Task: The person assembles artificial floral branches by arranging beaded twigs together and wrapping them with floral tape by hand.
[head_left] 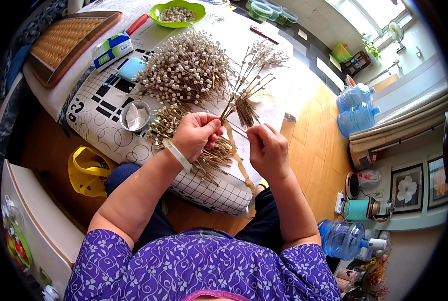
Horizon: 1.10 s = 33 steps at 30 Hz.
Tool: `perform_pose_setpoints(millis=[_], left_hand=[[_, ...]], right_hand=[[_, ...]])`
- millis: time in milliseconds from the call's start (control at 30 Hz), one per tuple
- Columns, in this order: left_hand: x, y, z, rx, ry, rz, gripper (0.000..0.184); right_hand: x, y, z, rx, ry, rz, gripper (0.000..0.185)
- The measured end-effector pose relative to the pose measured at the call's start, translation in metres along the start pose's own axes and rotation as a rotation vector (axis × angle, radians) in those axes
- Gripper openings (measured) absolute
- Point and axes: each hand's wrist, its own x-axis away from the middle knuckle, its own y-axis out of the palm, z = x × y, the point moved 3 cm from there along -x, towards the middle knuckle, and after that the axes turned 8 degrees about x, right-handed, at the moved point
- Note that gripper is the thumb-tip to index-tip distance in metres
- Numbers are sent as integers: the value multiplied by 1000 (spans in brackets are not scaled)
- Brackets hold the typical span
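Observation:
My left hand [200,134] pinches the lower end of a bunch of thin brown stems [232,103] whose pale, bead-like tips spread up to the right. From beside its fingers a tan ribbon-like strip [238,158] hangs down over the table edge. To the right, my right hand [269,150] is closed, its fingertips pressed together near the stems; what it holds, if anything, is too small to make out. Behind my left hand lies a large heap of white-tipped stems [184,67], with another pile of stems [166,123] partly under my left forearm.
A green bowl of beads [200,10], a tissue pack [112,50], a small cup with white material [125,120] and a red pen [264,35] are on the table. A yellow bag [78,173] is at the lower left. Large water bottles [356,120] stand right.

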Motion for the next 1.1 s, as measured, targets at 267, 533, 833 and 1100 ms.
perform_pose_setpoints(millis=[267,533,833,1100], left_hand=[[-1,0,-2,-10,-20,4,11],[-3,-2,0,4,-9,13,10],[-3,-2,1,-36,-3,15,11],[-1,-1,4,-19,-13,9,10]], right_hand=[[2,-2,1,-19,49,2,5],[4,-24,41,24,133,198,7],[-26,25,182,512,394,-47,11],[-41,59,185,525,413,-143,18]])
